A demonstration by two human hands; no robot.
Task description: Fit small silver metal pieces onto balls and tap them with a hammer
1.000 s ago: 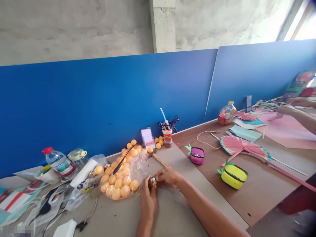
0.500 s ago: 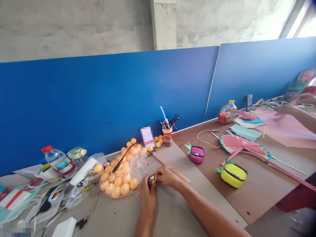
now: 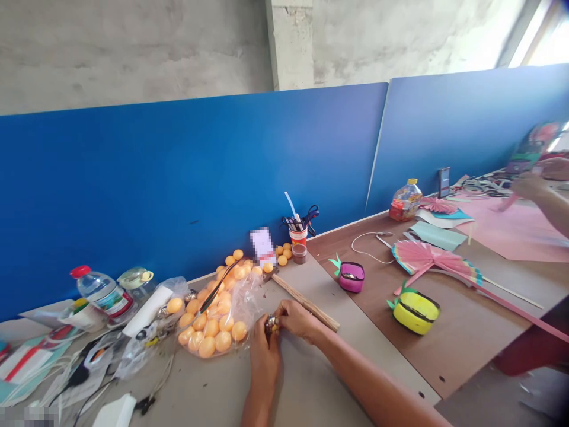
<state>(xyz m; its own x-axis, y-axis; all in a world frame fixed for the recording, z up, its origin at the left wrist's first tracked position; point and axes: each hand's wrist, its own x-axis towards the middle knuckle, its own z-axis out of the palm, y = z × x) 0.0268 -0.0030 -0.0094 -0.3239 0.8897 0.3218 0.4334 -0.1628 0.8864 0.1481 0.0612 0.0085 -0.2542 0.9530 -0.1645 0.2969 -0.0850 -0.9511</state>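
A small round ball (image 3: 270, 323), covered in shiny dark and silvery bits with some orange showing, is held just above the grey table. My left hand (image 3: 264, 350) grips it from the left and below, thumb in front. From the right, the fingertips of my right hand (image 3: 293, 317) are pinched together against the ball's side; whatever they hold there is too small to make out. Close by on the left lies a clear plastic bag of orange balls (image 3: 211, 332). Thin wooden sticks (image 3: 306, 302) lie behind my right hand.
Left are a red-capped bottle (image 3: 104, 293), cables and a white roll (image 3: 147, 311). Behind stand a cup of pens and scissors (image 3: 297, 234) and a small brown jar (image 3: 299, 254). Right are purple (image 3: 351, 276) and yellow (image 3: 416, 311) pouches, a pink paper fan (image 3: 431, 258) and another person's hands (image 3: 533, 184).
My view has shifted slightly, so the scene sits a little further left. Both hands stay at the ball with nearly the same grip. The other person's hands have moved a little.
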